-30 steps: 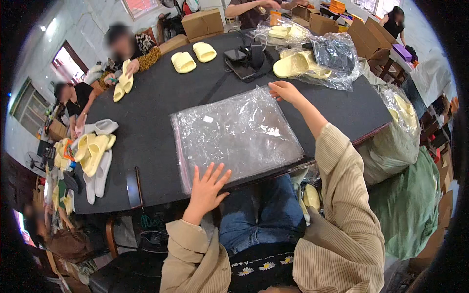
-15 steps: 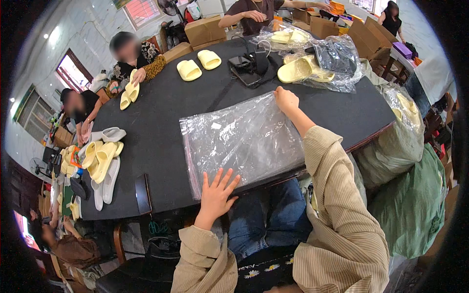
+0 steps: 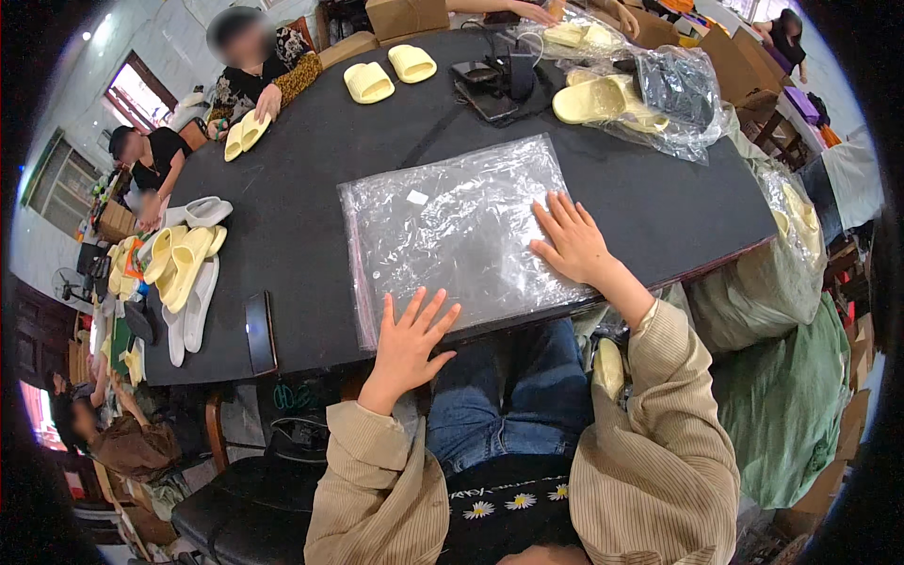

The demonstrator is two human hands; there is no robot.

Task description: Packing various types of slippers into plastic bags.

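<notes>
A stack of clear plastic bags (image 3: 452, 226) lies flat at the near edge of the black table (image 3: 650, 217). My left hand (image 3: 410, 344) rests on the lower left of the bags, its fingers spread. Flat on their right side lies my right hand (image 3: 574, 243), also with the fingers apart. Neither hand grips anything. Beyond the bags stands a pair of pale yellow slides (image 3: 391, 75). Several bagged yellow slides (image 3: 603, 99) lie at the far right, with a bagged black item (image 3: 673, 89) beside them.
A dark phone (image 3: 261, 331) lies left of the bags. Yellow and white slides (image 3: 184, 268) are piled at the left edge. A black device with cables (image 3: 494, 80) stands at the back. Across the table a person holds yellow slides (image 3: 247, 135). Large sacks (image 3: 782, 405) stand at the right.
My right hand has let go of the bags' far right corner and come down flat on their right side. My left hand stays on the lower left. The whole view has shifted slightly.
</notes>
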